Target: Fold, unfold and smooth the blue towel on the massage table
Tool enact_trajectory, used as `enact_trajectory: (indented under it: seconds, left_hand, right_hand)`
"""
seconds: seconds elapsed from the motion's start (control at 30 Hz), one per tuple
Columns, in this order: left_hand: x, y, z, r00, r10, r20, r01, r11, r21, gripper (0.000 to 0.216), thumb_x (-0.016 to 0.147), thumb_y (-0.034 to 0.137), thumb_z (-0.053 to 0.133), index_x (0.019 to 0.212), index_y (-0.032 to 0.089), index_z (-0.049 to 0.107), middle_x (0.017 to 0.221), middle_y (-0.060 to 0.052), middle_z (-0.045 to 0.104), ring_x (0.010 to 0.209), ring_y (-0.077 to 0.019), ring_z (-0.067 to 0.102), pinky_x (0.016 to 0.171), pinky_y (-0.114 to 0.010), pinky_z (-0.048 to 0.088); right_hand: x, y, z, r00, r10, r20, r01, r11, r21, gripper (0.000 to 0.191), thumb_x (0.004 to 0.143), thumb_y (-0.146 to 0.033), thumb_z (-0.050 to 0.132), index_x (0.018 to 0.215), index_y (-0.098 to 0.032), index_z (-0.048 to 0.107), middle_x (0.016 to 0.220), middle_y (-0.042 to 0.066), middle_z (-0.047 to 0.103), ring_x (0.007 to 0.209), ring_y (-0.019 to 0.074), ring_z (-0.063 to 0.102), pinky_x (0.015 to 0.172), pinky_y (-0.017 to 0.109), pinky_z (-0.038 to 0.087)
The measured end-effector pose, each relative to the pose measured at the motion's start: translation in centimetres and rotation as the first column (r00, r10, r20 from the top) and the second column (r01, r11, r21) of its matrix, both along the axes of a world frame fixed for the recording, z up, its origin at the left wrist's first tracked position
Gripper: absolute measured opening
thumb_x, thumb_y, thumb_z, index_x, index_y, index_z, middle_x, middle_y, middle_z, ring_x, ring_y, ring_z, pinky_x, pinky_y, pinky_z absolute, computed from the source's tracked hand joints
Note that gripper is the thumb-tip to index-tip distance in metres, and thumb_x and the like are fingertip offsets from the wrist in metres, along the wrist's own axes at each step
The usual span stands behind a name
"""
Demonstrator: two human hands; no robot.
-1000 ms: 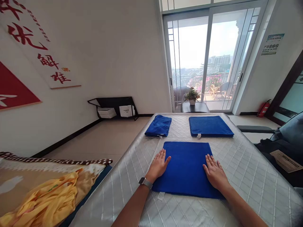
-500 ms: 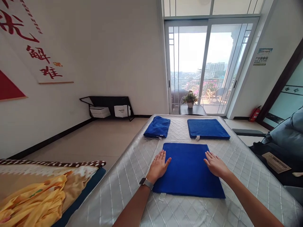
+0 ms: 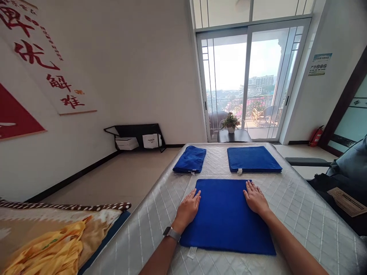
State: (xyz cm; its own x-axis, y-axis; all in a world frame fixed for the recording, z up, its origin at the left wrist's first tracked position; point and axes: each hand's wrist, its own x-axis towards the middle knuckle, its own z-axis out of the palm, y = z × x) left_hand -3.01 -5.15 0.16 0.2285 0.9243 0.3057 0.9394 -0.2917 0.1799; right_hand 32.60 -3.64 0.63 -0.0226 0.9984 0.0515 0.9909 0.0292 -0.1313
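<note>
A folded blue cloth (image 3: 225, 219) lies flat on the silvery quilted mattress cover (image 3: 137, 233), a white tag sticking out at its near left corner. My left hand (image 3: 187, 208), with a watch on the wrist, rests along the cloth's left edge, fingers stretched out. On its upper right edge my right hand (image 3: 256, 196) lies flat, fingers extended and holding nothing. Beyond the hands are two more blue cloths: a narrower folded one (image 3: 190, 159) at the far left, and a wider stack (image 3: 254, 159) at the far right, each with a white tag.
Yellow fabric (image 3: 54, 248) lies on patterned bedding (image 3: 100, 223) to the left. A potted plant (image 3: 231, 121) stands on a chair before the sliding glass door (image 3: 226, 76). At the right are a dark bag with a cardboard piece (image 3: 347, 201) and a fire extinguisher (image 3: 316, 136).
The view has tilted up and shifted slightly. My left hand's thumb has drawn in and that hand sits nearer the cloth's edge; my right hand has moved slightly inward at the upper right corner.
</note>
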Motion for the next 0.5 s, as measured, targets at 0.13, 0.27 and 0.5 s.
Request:
enact_trajectory:
  seconds: [0.13,0.27,0.5]
  left_hand:
    - [0.7,-0.4,1.7,0.996,0.047,0.070,-0.052,0.996,0.068,0.045,0.105,0.038,0.033,0.126,0.022,0.070,0.139,-0.009,0.065,0.133,-0.0247,0.058,0.113,-0.045,0.046]
    - [3.8,-2.3,3.3,0.967,-0.116,0.228,0.097,0.991,0.092,0.042,0.104,0.040,0.036,0.115,0.027,0.074,0.118,-0.005,0.076,0.114,-0.0229,0.069,0.106,-0.045,0.053]
    - [13.8,-5.0,5.0,0.747,-0.626,0.224,0.642,0.766,-0.001,0.041,0.099,0.017,0.040,0.130,0.025,0.067,0.129,-0.005,0.071,0.123,-0.0193,0.064,0.109,-0.040,0.051]
  right_hand:
    - [-0.1,0.0,0.2,1.000,-0.005,-0.012,0.005,1.000,-0.006,0.067,0.104,-0.042,0.017,0.161,-0.007,0.023,0.168,0.010,0.021,0.156,0.0201,0.010,0.126,0.042,0.010]
    - [-0.1,-0.1,0.2,0.998,0.001,-0.055,0.000,1.000,0.006,0.067,0.104,-0.041,0.018,0.161,-0.006,0.023,0.168,0.011,0.021,0.156,0.0208,0.010,0.125,0.043,0.010]
    - [-0.1,-0.1,0.0,0.997,0.002,-0.075,0.001,0.999,0.040,0.066,0.104,-0.040,0.021,0.159,-0.005,0.027,0.167,0.013,0.024,0.156,0.0235,0.015,0.125,0.045,0.013]
